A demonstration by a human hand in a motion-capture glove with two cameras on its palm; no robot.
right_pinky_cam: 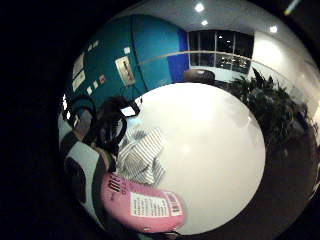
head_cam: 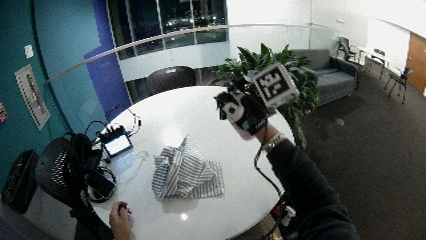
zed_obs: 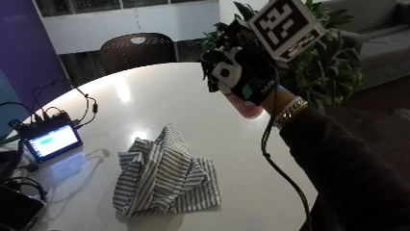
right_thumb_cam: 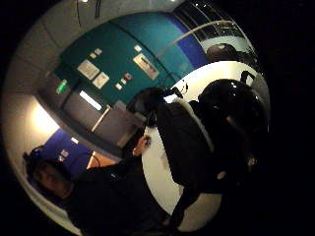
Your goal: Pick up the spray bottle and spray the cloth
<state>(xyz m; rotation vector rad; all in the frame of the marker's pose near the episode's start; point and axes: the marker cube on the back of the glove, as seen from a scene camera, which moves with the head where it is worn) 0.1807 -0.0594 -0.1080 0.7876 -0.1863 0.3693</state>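
Teal wall [head_cam: 60,45], grey sofa [head_cam: 329,70], round white table [head_cam: 193,107]

Shows a pink spray bottle [right_pinky_cam: 145,204] close to the palm, beside a crumpled striped cloth [right_pinky_cam: 141,156] on a white round table [right_pinky_cam: 215,155].

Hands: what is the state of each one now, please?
Right hand: raised over the table, holding the pink spray bottle.
Bare hand: rests on the table, holding nothing.

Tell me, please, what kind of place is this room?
Probably an office lounge or meeting area. A round white table stands by a teal wall with notices, with a grey sofa and a large potted plant nearby, and a glass balustrade behind it.
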